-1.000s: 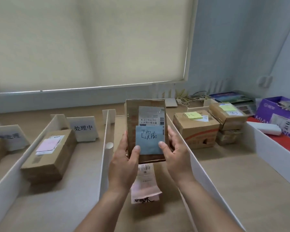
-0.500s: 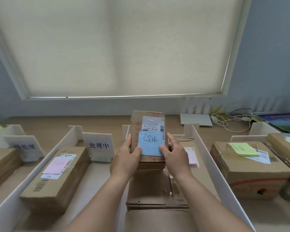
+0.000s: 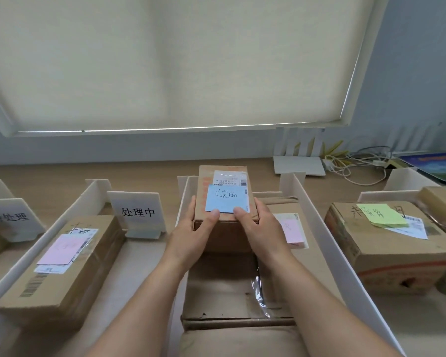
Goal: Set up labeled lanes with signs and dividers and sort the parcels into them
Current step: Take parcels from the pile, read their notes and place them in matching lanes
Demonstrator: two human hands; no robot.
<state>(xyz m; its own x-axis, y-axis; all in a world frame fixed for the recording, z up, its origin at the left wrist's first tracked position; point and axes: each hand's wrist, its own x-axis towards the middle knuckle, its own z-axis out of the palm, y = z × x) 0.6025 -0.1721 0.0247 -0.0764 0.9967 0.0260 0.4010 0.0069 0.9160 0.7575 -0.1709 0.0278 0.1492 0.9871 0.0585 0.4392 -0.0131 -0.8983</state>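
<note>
At twelve o'clock, between two dividers (image 3: 327, 235), our left hand (image 3: 191, 235) and right hand (image 3: 262, 233) grip the blue-noted parcel (image 3: 223, 202), steadying it for its lane.

soft window daylight, wide-angle edge distortion

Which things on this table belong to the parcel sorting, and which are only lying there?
Belong to the job:
- parcel with blue note, held by left hand and right hand
- parcel with pink note
- parcel with green note
- sign
- white divider

Just lying about:
- cables
- flat white device
</note>
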